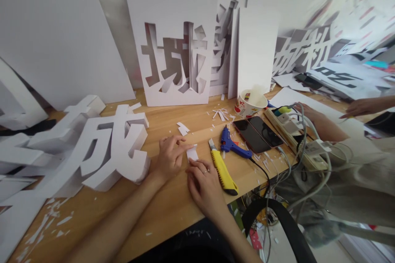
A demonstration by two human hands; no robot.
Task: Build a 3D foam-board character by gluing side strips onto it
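Observation:
A small white piece (192, 153) lies on the wooden table between my hands. My left hand (170, 154) touches its upper edge with an extended index finger, the other fingers loosely bent. My right hand (204, 181), with a ring on one finger, rests its curled fingertips at the piece's lower edge. Right of my right hand lies a yellow cutter (224, 172), and beyond it a blue glue gun (233, 144) with a black cord. A large white cut-out character (114, 144) with thick sides is left of my left hand. Another white scrap (183, 128) lies above the piece.
Two phones (257, 131), a paper bucket (250, 103) and a cable-laden power strip (296, 139) are to the right. White boards (175, 4) lean at the back. Another person's hands (319, 119) work at far right. Scraps dot the table (166, 222).

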